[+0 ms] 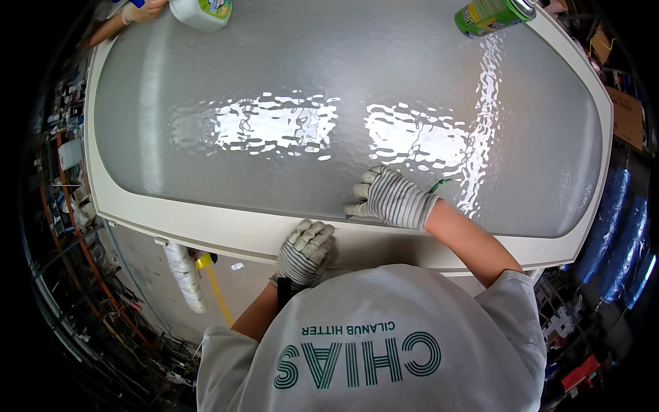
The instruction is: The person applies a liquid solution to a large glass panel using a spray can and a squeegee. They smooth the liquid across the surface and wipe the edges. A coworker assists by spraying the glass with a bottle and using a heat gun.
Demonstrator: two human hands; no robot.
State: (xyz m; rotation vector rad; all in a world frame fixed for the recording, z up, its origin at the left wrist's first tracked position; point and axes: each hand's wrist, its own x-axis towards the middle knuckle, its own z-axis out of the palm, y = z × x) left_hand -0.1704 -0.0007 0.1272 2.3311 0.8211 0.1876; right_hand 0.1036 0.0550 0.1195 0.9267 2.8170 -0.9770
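Note:
A large panel of textured grey glass [226,75], set in an off-white frame [171,211], lies before me. My left hand [303,252], in a white glove with grey stripes, rests on the frame's near edge, its fingers lying side by side on it. At the glass's near border is my right hand [395,198], in a matching glove, with fingers bent and thumb toward the left. A thin dark edge shows under that thumb; what it belongs to is hidden. Loose green thread hangs by the right glove's cuff.
A green spray can [484,17] is at the far right of the glass. At the far left is a white bottle with a green label [202,12], beside another person's hand [145,9]. Blue film-wrapped rolls [607,206] hang at the right; cluttered racks [75,226] line the left.

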